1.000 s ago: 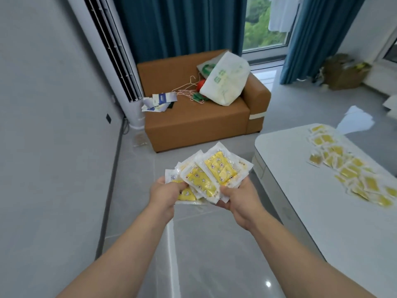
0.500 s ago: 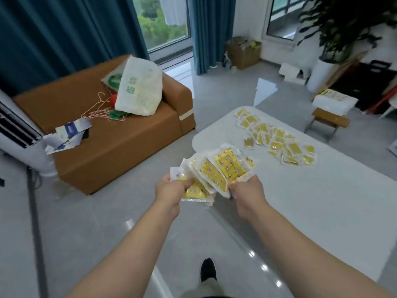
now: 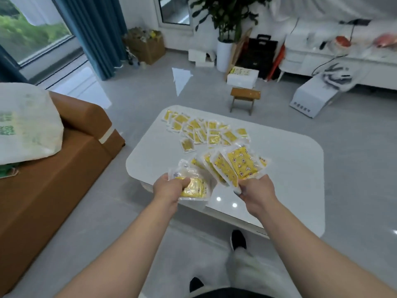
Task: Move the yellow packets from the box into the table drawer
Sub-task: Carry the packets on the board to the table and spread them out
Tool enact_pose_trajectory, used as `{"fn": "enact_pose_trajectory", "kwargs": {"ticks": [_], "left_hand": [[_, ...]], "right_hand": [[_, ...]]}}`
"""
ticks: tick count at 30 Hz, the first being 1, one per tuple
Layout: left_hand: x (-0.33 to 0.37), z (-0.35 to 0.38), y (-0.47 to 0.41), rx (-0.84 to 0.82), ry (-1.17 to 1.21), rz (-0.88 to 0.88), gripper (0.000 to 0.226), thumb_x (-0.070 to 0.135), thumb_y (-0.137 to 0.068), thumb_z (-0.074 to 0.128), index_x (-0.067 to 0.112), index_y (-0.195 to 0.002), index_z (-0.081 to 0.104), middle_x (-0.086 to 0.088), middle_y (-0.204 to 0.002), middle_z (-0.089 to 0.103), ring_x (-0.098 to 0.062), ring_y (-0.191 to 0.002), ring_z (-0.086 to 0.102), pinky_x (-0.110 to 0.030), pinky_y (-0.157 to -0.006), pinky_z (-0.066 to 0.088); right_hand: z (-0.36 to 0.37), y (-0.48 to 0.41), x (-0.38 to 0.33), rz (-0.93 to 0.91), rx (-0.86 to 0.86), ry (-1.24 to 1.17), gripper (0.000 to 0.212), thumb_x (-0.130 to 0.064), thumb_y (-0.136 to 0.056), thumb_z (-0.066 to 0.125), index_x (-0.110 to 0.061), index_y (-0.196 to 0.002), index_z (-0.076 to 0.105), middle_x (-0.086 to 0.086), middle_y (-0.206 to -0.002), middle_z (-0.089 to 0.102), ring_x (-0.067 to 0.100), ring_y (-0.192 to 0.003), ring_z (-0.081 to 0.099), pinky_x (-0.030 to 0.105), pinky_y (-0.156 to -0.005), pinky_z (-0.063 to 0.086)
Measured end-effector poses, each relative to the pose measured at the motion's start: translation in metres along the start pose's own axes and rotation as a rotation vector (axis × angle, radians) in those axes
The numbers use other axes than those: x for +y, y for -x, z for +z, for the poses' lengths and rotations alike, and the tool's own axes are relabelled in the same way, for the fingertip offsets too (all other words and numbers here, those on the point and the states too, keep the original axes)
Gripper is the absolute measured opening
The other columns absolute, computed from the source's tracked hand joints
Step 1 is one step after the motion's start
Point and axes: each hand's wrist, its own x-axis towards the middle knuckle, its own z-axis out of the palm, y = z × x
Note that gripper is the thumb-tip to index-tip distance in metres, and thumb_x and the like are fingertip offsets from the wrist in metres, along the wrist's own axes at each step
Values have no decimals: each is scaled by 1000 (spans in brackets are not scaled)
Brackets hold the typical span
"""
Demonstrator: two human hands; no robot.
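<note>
A fanned bunch of yellow packets (image 3: 227,168) in clear wrappers is held between both hands, above the near left corner of the white table (image 3: 279,175). My left hand (image 3: 169,188) grips the bunch's left end. My right hand (image 3: 255,190) grips its right end. Several more yellow packets (image 3: 204,131) lie spread on the far part of the tabletop. No drawer front shows open from here. A white box (image 3: 242,76) with yellow print sits on the floor behind a small stool.
A brown sofa (image 3: 53,168) with a white bag (image 3: 25,123) stands at the left. Beyond the table are a small wooden stool (image 3: 245,97), a potted plant (image 3: 225,50), a cardboard box (image 3: 146,45) and a white cabinet (image 3: 343,61). My feet are on the grey floor below.
The view has swung right from the sofa to the table. Both hands carried the fanned packets along, and they now hover over the table's near corner.
</note>
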Motion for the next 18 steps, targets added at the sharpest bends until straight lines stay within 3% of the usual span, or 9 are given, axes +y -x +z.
{"fn": "enact_pose_trajectory", "kwargs": {"ticks": [6,10,12,14,18], "left_hand": [[28,79,-54,-28,-73,-50,24,1,-79,78,11,-98,68,-10,-102,74,-27,-98,70,-43,-93,56],[43,140,-103,-6,-117,-92,27,3,-79,80,13,-102,68,-8,-102,74,-27,-97,69,-46,-94,55],[45,172,-133,9,-124,-130,24,0,-82,77,14,-98,68,-5,-94,73,-22,-85,70,-37,-80,58],[44,207,-163,6,-141,-164,21,-1,-84,75,14,-95,67,-3,-87,71,-15,-73,67,-27,-61,52],[34,270,-232,15,-183,-229,21,0,-82,77,16,-92,67,-7,-93,73,-19,-77,68,-26,-60,51]], "right_hand": [[-38,-90,-33,31,135,-78,64,22,-79,49,-27,-116,68,1,-101,75,23,-76,68,31,-59,56],[-67,-171,-51,81,216,-79,62,23,-79,48,-23,-116,68,2,-97,72,21,-71,65,29,-58,55],[-83,-216,-57,122,259,-69,59,25,-79,48,-22,-109,69,2,-89,69,22,-70,63,26,-52,53],[-98,-266,-58,152,289,-47,60,25,-77,48,-19,-111,69,4,-90,68,23,-71,62,25,-50,51],[-118,-373,-52,197,355,-3,66,24,-76,53,-19,-125,64,6,-107,73,28,-89,70,30,-56,57]]}}
